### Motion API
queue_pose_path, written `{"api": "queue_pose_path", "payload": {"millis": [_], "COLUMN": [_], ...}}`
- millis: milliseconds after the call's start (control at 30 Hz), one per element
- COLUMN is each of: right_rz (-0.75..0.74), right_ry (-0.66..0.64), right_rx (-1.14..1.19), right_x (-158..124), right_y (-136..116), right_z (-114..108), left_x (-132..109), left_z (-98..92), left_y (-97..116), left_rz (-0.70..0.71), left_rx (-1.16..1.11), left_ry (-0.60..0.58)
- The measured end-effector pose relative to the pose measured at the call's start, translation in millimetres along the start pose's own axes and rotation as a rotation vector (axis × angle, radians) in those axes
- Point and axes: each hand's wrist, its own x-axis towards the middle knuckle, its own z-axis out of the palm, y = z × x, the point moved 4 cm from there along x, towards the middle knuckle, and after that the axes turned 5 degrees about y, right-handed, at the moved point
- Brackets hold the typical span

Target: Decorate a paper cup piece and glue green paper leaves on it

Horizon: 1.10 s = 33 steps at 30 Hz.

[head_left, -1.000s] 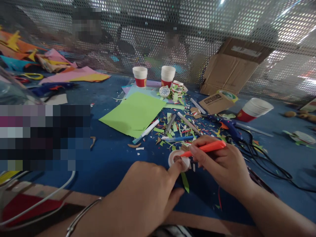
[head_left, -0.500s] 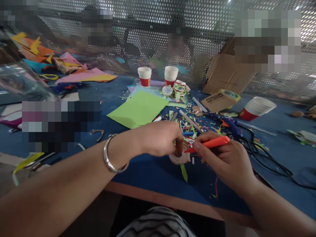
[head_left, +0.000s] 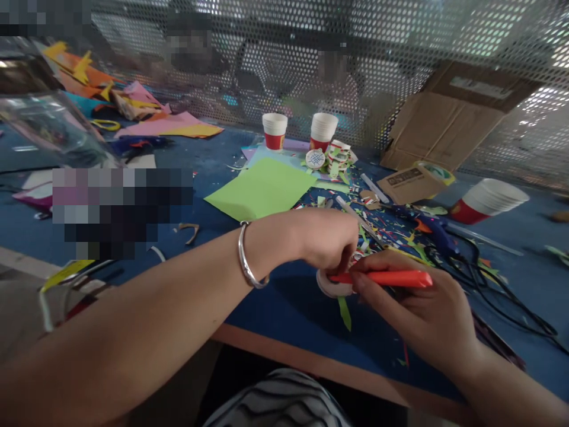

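Note:
My right hand point(head_left: 422, 308) is closed around an orange-red pen point(head_left: 400, 278), its tip pointing left and close to my left fingertips. My left hand point(head_left: 329, 240), a silver bangle on its wrist, bends its closed fingers down onto a small round white paper cup piece point(head_left: 329, 287) near the table's front edge. A green paper strip point(head_left: 344, 314) sticks out of this piece towards me. Both hands partly cover the piece, so where the pen tip touches cannot be made out.
Paper scraps point(head_left: 400, 237) litter the blue table point(head_left: 275, 302). A green sheet point(head_left: 262, 190) lies beyond my left hand. Paper cups point(head_left: 274, 131) stand behind it; another cup stack point(head_left: 489, 200) lies tilted at right. A blue glue gun point(head_left: 440, 234) with its black cable is nearby.
The pen has come down and levelled out, its tip moving in to the white piece by my left fingers. The whole view has shifted somewhat.

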Motion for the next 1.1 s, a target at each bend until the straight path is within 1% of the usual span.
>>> {"api": "queue_pose_path", "payload": {"millis": [33, 200, 367, 567, 733, 1100], "right_rz": [-0.007, -0.037, -0.065, -0.083, -0.071, -0.113], "right_ry": [0.005, -0.005, -0.026, -0.06, -0.051, -0.053], "right_rx": [-0.007, -0.058, -0.118, -0.135, -0.132, -0.152], "right_x": [0.1, 0.2, 1.8, 2.5, -0.8, 2.0], "right_y": [0.0, 1.6, 0.3, -0.2, 2.2, -4.8], "right_z": [0.5, 2.0, 3.1, 3.9, 3.6, -2.1], "left_x": [0.3, 0.3, 3.0, 2.3, 1.7, 3.5], "left_z": [0.0, -0.3, 1.0, 1.2, 1.6, 2.3], "left_y": [-0.3, -2.2, -4.2, -2.8, -3.1, -5.1], "left_rz": [0.005, 0.034, 0.045, 0.038, 0.0, 0.035], "left_rx": [-0.008, 0.004, 0.022, -0.001, 0.007, -0.046], "left_ry": [-0.01, 0.03, 0.031, 0.033, 0.037, 0.049]}}
